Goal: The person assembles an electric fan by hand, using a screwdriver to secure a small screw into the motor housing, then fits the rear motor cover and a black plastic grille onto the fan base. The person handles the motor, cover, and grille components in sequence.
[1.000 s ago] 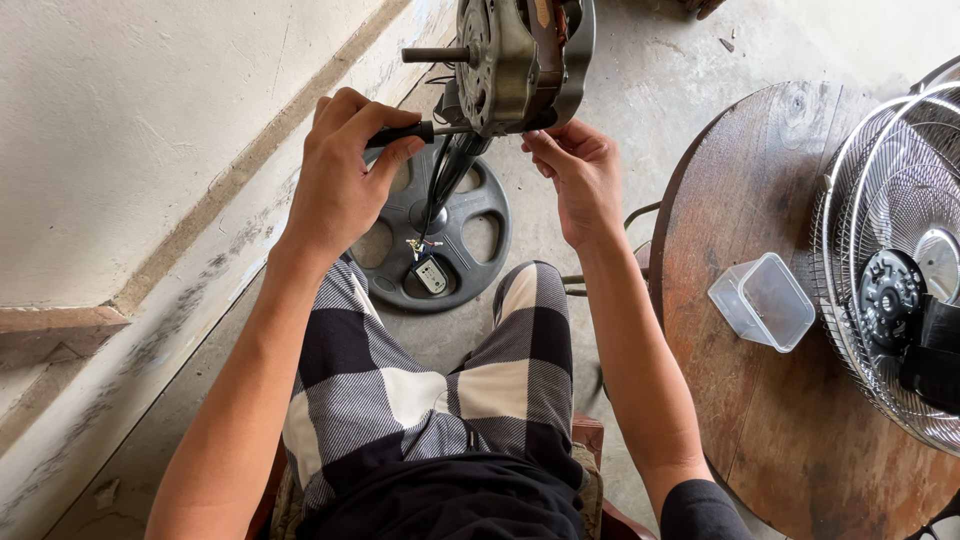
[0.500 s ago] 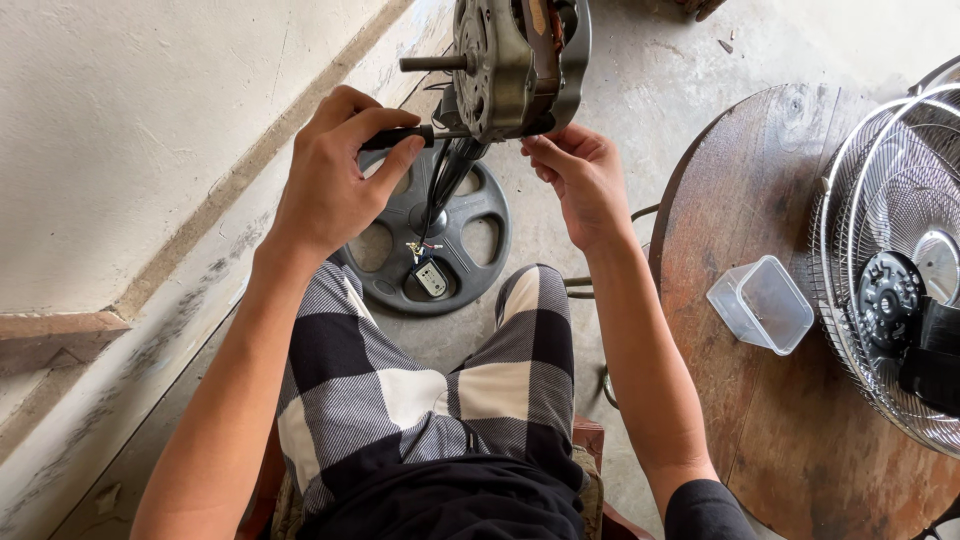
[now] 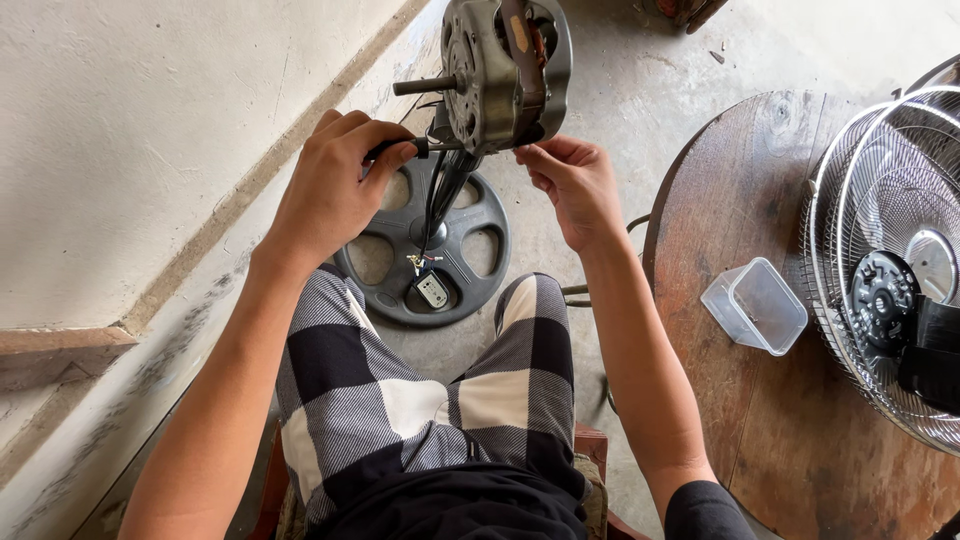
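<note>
A grey metal fan motor point(image 3: 505, 70) with a shaft pointing left stands above my knees on a dark stand. My left hand point(image 3: 330, 190) is shut on a black-handled screwdriver point(image 3: 400, 148) whose tip is at the motor's lower left side. My right hand point(image 3: 570, 185) pinches the motor's lower right edge with its fingertips. Black wires point(image 3: 440, 190) hang from the motor down to a small white-faced capacitor point(image 3: 432, 290).
A round dark plastic fan base point(image 3: 480, 240) lies on the concrete floor below the motor. At the right is a round wooden table point(image 3: 760, 420) with a clear plastic container point(image 3: 755, 305) and a metal fan grille point(image 3: 890, 260). A pale wall is at the left.
The view has shifted a little, so the motor sits lower in the picture. Both hands have stayed at the motor, the left still on the screwdriver.
</note>
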